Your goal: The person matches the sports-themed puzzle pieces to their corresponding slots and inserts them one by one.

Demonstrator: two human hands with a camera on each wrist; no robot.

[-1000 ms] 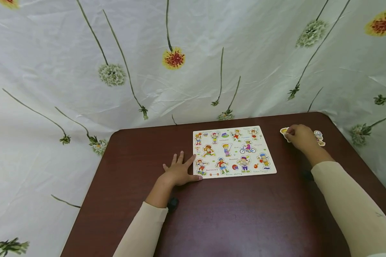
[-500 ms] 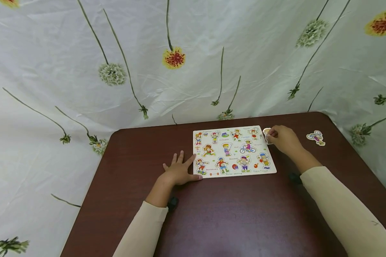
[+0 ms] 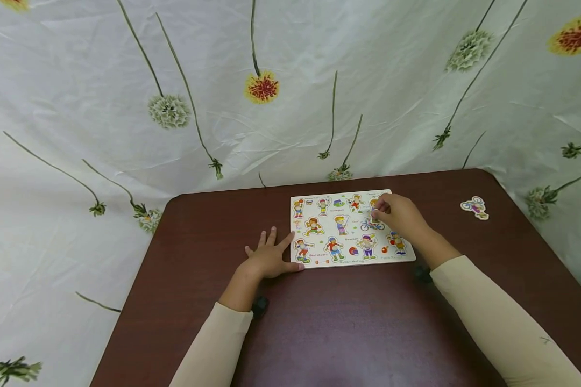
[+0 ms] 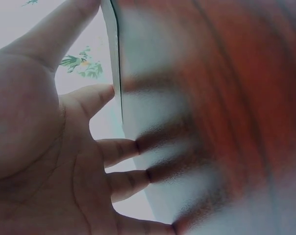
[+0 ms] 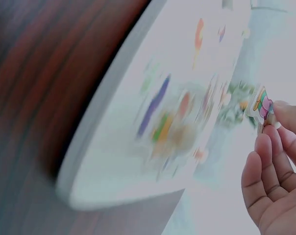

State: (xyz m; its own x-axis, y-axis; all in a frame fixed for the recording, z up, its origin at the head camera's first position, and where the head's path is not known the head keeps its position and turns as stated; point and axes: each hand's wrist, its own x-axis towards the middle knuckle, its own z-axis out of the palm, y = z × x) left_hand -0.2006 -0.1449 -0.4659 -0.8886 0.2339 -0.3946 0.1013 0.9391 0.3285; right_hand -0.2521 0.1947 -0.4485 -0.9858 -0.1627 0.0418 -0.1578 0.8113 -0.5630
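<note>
A white puzzle board (image 3: 326, 231) with colourful sports figures lies near the far side of the brown table. My left hand (image 3: 266, 259) rests spread at the board's left edge, thumb and forefinger touching its border; the left wrist view shows its straight fingers (image 4: 121, 183) with tips on the table. Between thumb and fingertips my right hand (image 3: 402, 215) pinches a small figure-shaped puzzle piece (image 5: 262, 106), over the upper right part of the board. Fingers cover part of this piece. One loose puzzle piece (image 3: 475, 208) lies on the table to the right.
The dark brown table (image 3: 339, 328) has rounded far corners. Behind it hangs a pale cloth (image 3: 290, 134) printed with flowers. Both forearms, in cream sleeves (image 3: 494, 306), reach in from the front.
My right hand has picked up a puzzle piece from the right side of the table and carried it left over the board. The left hand has stayed put.
</note>
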